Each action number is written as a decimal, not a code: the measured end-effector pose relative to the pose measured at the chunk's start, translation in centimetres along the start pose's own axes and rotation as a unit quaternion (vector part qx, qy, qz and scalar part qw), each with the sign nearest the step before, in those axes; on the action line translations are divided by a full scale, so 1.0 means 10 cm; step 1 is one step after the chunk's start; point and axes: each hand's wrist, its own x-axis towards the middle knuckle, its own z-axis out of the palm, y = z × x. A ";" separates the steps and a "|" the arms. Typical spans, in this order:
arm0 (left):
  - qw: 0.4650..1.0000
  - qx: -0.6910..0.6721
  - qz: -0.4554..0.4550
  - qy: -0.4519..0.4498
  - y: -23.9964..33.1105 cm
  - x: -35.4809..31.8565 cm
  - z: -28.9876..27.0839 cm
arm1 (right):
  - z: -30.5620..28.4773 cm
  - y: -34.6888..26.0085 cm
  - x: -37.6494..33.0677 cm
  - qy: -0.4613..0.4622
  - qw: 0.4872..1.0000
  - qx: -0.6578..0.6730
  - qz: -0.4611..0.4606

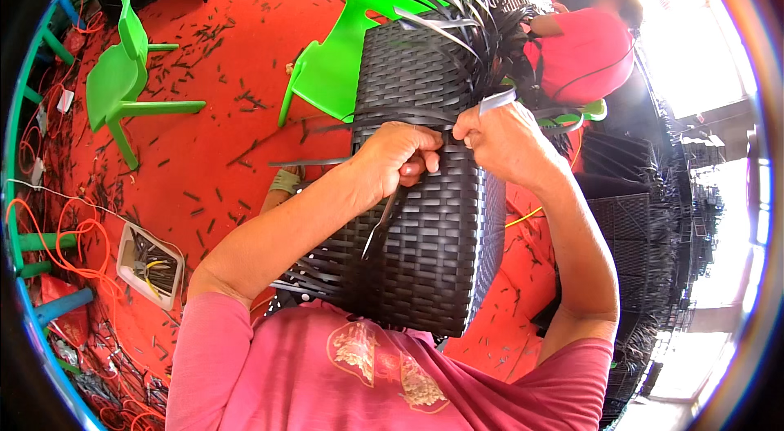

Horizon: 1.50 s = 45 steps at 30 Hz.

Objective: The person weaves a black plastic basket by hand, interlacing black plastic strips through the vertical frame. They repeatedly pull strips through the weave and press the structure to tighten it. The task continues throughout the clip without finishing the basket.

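Observation:
A long black woven wicker piece [433, 243] lies in front of me, running from my body toward the far side. My left hand [396, 155] is closed on its top, fingers curled around a dark flat strip. Close beside it, my right hand [510, 141] pinches a strip too, and the pale end of a plastic strip [496, 99] stands out above its knuckles. Both hands almost meet over the weave. Loose black strips [482, 23] fan out in a bunch just beyond them. A narrow dark strip [380, 223] hangs below my left hand.
A green chair [331, 64] stands left of the wicker piece, another green chair [114, 84] farther left. Strip scraps litter the red floor [237, 96]. A white bin [151, 265] of strips and orange cables [73, 227] lie left. A person in pink [584, 55] sits at far right.

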 end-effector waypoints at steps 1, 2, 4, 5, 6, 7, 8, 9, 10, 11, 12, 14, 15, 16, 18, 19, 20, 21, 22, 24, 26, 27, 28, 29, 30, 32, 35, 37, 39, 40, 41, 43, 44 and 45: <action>1.000 0.014 0.001 -0.005 0.00 -0.01 0.00 | -0.02 0.03 0.01 -0.006 1.000 0.018 0.001; 1.000 0.028 0.003 -0.010 0.00 -0.01 0.00 | -0.04 0.05 0.02 -0.011 0.999 0.035 0.003; 0.999 0.043 0.009 -0.003 0.00 0.00 0.04 | -0.10 0.05 0.04 -0.034 0.999 0.033 0.018; 0.999 0.052 0.013 0.000 0.01 0.02 0.06 | -0.10 0.12 0.07 -0.047 0.999 0.019 0.004; 0.998 0.061 0.005 -0.024 -0.01 0.06 0.08 | -0.11 0.17 0.08 -0.059 0.998 0.004 -0.010; 0.997 0.066 0.007 -0.033 0.00 0.07 -0.01 | -0.10 0.07 0.14 -0.038 0.999 0.017 -0.019; 0.996 0.075 0.019 -0.041 0.08 0.07 -0.09 | -0.10 0.06 0.19 -0.042 0.996 -0.033 -0.073; 0.994 0.101 0.022 -0.033 0.09 0.06 -0.11 | -0.09 0.09 0.26 -0.038 0.985 -0.085 -0.145; 0.992 0.124 0.031 -0.011 0.07 0.08 -0.09 | -0.05 0.14 0.28 -0.039 0.976 -0.126 -0.171; 0.987 0.144 0.058 -0.039 0.05 0.08 -0.10 | -0.04 0.18 0.26 -0.018 0.973 -0.082 -0.216; 0.971 0.149 0.145 -0.115 -0.13 0.18 -0.22 | 0.06 0.24 0.26 -0.041 0.979 -0.095 -0.176; 0.981 0.096 0.015 -0.167 -0.16 0.29 -0.10 | 0.05 0.13 0.04 -0.065 0.995 -0.066 -0.035; 0.986 0.068 0.003 -0.153 -0.18 0.35 -0.08 | 0.05 0.06 0.04 -0.061 0.990 -0.117 -0.045; 0.989 0.063 0.023 -0.135 -0.16 0.29 -0.08 | 0.05 -0.02 0.05 -0.051 0.984 -0.164 -0.040; 0.995 0.047 0.057 -0.074 -0.19 0.19 -0.01 | 0.04 -0.21 -0.01 -0.023 0.966 -0.242 -0.084; 0.995 0.035 0.065 -0.061 -0.20 0.16 0.01 | 0.05 -0.24 -0.02 -0.022 0.959 -0.269 -0.082; 0.996 0.023 0.071 -0.048 -0.21 0.13 0.01 | 0.05 -0.23 -0.03 -0.005 0.962 -0.256 -0.091; 0.996 0.010 0.077 -0.035 -0.22 0.12 0.01 | 0.07 -0.20 -0.04 0.011 0.965 -0.242 -0.100; 0.996 0.002 0.083 -0.023 -0.23 0.12 0.03 | 0.06 -0.17 -0.07 0.029 0.967 -0.229 -0.106; 0.996 -0.015 0.093 0.002 -0.26 0.12 0.08 | 0.09 -0.19 -0.11 0.050 0.962 -0.244 -0.111; 0.993 -0.034 0.106 0.027 -0.28 0.09 0.09 | 0.14 -0.25 -0.16 0.063 0.958 -0.255 -0.113; 0.992 -0.041 0.114 0.041 -0.30 0.09 0.09 | 0.17 -0.23 -0.17 0.066 0.947 -0.287 -0.126; 0.990 -0.047 0.121 0.054 -0.31 0.09 0.10 | 0.16 -0.25 -0.20 0.071 0.942 -0.300 -0.131; 0.988 -0.061 0.126 0.062 -0.33 0.08 0.10 | 0.15 -0.29 -0.25 0.075 0.937 -0.313 -0.136; 0.986 -0.077 0.137 0.065 -0.34 0.10 0.09 | 0.14 -0.31 -0.28 0.078 0.932 -0.327 -0.139; 0.981 -0.104 0.150 0.068 -0.40 0.14 0.15 | 0.14 -0.23 -0.37 0.104 0.932 -0.326 -0.116; 0.945 -0.025 0.305 0.113 -0.39 0.04 0.03 | 0.14 -0.20 -0.46 0.205 0.917 -0.301 -0.165; 0.912 0.025 0.390 0.121 -0.22 -0.40 -0.25 | 0.17 -0.36 -0.28 0.243 0.941 -0.069 -0.227; 0.892 0.105 0.438 0.042 -0.09 -0.52 -0.24 | 0.09 -0.31 -0.29 0.211 0.950 0.103 -0.207; 0.878 0.158 0.451 0.018 -0.03 -0.57 -0.21 | 0.03 -0.36 -0.31 0.178 0.955 0.179 -0.158; 0.873 0.214 0.437 0.041 0.05 -0.76 -0.18 | -0.01 -0.37 -0.26 0.118 0.973 0.145 -0.134; 0.872 0.252 0.417 0.042 0.14 -0.87 -0.03 | 0.27 -0.13 -0.13 0.169 0.936 0.192 -0.242; 0.867 0.245 0.432 0.039 0.16 -0.93 -0.06 | 0.24 -0.26 -0.10 0.070 0.952 0.254 -0.155; 0.864 0.244 0.436 0.057 0.22 -1.02 -0.03 | 0.24 -0.30 -0.06 0.016 0.944 0.308 -0.114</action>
